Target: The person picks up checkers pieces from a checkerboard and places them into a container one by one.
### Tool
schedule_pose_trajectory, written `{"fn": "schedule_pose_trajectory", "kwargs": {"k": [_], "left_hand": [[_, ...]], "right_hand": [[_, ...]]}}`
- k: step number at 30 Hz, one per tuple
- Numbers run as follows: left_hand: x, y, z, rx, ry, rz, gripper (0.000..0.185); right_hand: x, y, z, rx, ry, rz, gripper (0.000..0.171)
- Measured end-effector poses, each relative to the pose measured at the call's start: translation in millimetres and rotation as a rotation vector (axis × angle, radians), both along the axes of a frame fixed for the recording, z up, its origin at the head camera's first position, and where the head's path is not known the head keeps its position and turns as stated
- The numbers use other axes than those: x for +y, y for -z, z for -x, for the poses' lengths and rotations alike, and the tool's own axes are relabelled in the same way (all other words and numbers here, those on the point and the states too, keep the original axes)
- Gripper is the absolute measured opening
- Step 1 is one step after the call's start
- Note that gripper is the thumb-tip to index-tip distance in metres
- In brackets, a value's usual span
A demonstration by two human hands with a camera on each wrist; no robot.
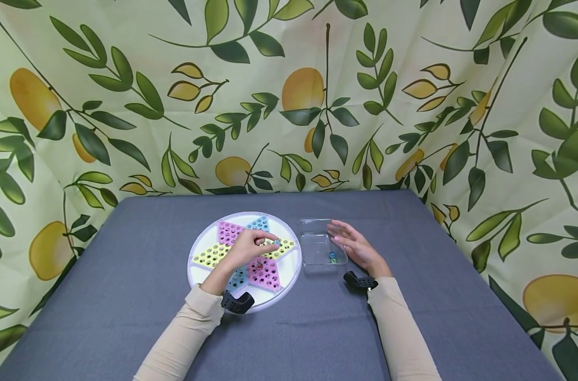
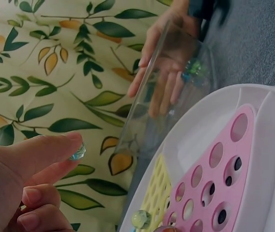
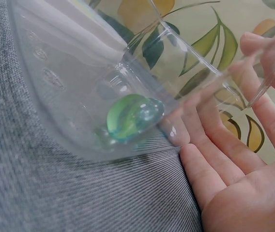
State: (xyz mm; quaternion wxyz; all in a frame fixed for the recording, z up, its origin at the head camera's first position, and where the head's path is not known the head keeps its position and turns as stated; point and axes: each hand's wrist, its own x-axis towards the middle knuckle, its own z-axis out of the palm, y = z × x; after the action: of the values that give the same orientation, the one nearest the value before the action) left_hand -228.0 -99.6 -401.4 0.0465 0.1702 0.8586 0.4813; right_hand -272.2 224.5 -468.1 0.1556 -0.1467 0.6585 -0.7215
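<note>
In the head view, a round white board [image 1: 291,275] with a star of pink, yellow and blue points lies on a grey cloth [image 1: 127,296]. Over the board's right-hand yellow point, the left hand [image 1: 250,246] pinches a bluish clear marble [image 1: 277,243] between thumb and forefinger. A reddish marble [image 1: 259,266] sits on the board's near pink point. Just right of the board stands a clear tray [image 1: 314,248], with a blue and a green marble [image 1: 333,257] in its near right corner; the right hand [image 1: 357,247] is at its far side from the board, fingers loosely extended. Each wrist wears a black band [image 1: 238,302], and a leafy, fruit-patterned curtain [image 1: 231,127] hangs beyond the board. In the left wrist view, the fingertips are clamped on the bluish marble, the other fingers curled in, while a pale yellow-green marble [image 2: 141,220] shows on the board's yellow part. In the right wrist view, the right fingers lie slightly apart, nearly straight, along the tray's outside, away from the board; whether every fingertip touches the wall I cannot tell.
</note>
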Motion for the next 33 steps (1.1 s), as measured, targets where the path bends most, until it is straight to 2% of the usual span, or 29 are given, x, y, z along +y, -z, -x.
{"fn": "schedule_pose_trajectory", "kwargs": {"k": [3, 14, 26, 33], "left_hand": [[3.3, -0.8, -1.5, -0.017, -0.001, -0.004, 0.028], [18.4, -0.5, -2.7, -0.006, 0.026, -0.027, 0.028], [28.4, 0.7, -1.6, 0.018, 0.071, -0.047, 0.028], [33.7, 0.4, -2.4, 0.011, 0.067, -0.041, 0.028]], "right_hand": [[0.9, 1.0, 0.2, 0.016, -0.006, -0.004, 0.061], [1.1, 3.0, -0.5, 0.06, -0.019, 0.017, 0.061], [0.6, 1.0, -0.8, 0.04, -0.012, -0.012, 0.062], [1.1, 1.4, -1.2, 0.045, -0.017, -0.003, 0.062]]}}
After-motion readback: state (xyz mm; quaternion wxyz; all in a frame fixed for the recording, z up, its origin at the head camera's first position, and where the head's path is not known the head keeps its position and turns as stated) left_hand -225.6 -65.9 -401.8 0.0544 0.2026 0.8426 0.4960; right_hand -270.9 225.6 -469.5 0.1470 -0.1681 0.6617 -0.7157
